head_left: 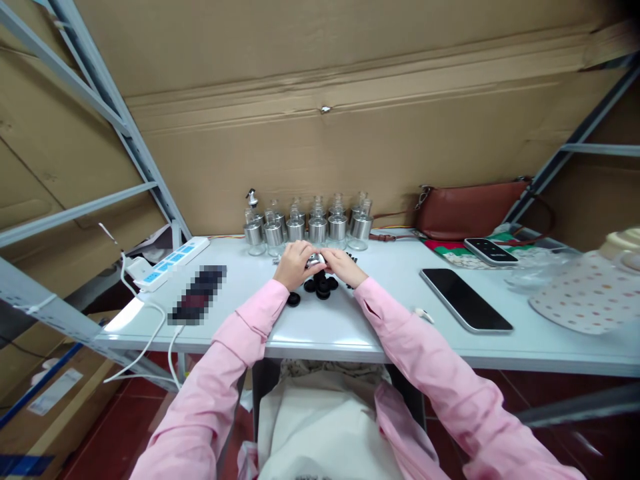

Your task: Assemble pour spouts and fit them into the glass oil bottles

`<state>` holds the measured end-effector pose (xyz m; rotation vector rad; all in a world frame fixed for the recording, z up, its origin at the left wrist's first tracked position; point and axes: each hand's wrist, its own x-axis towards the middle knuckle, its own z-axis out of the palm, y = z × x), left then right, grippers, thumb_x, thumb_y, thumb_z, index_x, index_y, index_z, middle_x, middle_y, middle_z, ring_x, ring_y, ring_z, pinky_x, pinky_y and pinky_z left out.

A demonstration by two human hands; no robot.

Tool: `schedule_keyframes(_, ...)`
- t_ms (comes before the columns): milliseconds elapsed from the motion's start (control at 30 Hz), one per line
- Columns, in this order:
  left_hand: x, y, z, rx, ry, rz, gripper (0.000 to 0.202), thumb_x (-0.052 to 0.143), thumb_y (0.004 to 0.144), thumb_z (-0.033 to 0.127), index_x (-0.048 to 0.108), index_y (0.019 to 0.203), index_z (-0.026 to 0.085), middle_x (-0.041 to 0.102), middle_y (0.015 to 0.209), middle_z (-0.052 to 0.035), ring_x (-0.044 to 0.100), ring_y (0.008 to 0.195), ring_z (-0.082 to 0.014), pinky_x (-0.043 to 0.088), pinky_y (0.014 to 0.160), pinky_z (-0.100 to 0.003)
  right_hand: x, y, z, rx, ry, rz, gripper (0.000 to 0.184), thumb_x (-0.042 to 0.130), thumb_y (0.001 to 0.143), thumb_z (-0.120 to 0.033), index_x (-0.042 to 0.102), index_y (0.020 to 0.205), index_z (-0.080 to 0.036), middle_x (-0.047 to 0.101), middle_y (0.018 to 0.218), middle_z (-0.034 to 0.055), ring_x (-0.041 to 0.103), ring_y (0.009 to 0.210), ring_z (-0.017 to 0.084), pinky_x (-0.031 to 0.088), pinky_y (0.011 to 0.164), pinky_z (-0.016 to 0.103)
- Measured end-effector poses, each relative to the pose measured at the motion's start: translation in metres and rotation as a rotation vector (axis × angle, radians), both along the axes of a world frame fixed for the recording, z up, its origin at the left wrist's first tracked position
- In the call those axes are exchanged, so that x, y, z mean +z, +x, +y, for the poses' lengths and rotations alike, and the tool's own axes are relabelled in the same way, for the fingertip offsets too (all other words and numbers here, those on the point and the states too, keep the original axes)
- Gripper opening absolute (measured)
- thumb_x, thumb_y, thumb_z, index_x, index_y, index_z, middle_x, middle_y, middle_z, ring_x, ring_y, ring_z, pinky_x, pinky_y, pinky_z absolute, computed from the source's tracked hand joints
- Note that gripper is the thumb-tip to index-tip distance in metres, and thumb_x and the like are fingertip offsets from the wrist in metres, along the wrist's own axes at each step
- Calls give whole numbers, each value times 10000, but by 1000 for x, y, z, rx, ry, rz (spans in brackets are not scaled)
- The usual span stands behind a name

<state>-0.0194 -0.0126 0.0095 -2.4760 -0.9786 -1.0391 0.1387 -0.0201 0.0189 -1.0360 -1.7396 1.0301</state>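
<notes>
The person's left hand [293,265] and right hand [343,267] meet above the pale grey table [325,332], the fingers of both closed on a small, shiny silver-coloured piece [315,260] between them. At six o'clock from the hands lie round black discs [323,288]; at twelve stand clear glass bottles with silver metal sleeves [318,231]. A white power strip with blue sockets [173,264] lies at nine, a brown handbag [465,210] near two.

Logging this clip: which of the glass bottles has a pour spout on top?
The bottle at the left end of the back row: a black-and-silver spout rises from its neck. No other bottle visibly has one.
</notes>
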Motion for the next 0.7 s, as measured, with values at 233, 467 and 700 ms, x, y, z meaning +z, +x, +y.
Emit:
schedule_keyframes(233, 4, -2, 0, 12, 94, 111, 380, 349, 904, 475, 560, 842, 164, 609, 813, -58, 510, 785, -179, 336, 787, -338, -4, 6, 7, -122, 72, -136, 405, 368, 807, -467, 399, 502, -202, 330, 364, -39, 355, 409, 103, 274, 452, 237)
schedule_keyframes(467, 4, -3, 1, 11, 137, 168, 345, 360, 909, 448, 561, 875, 169, 617, 837, -51, 526, 793, -165, 331, 803, -332, -4, 9, 8, -126, -22, -26, 471, 376, 800, -559, 386, 478, -215, 276, 315, -51, 311, 331, 92, 271, 389, 239)
schedule_keyframes(700, 7, -5, 1, 57, 151, 117, 361, 305, 934, 407, 565, 856, 169, 630, 804, -47, 537, 764, -158, 329, 800, -332, 5, 3, -2, -23, -170, 124, 541, 452, 705, -690, 407, 509, -188, 384, 404, -41, 397, 356, 78, 335, 429, 242)
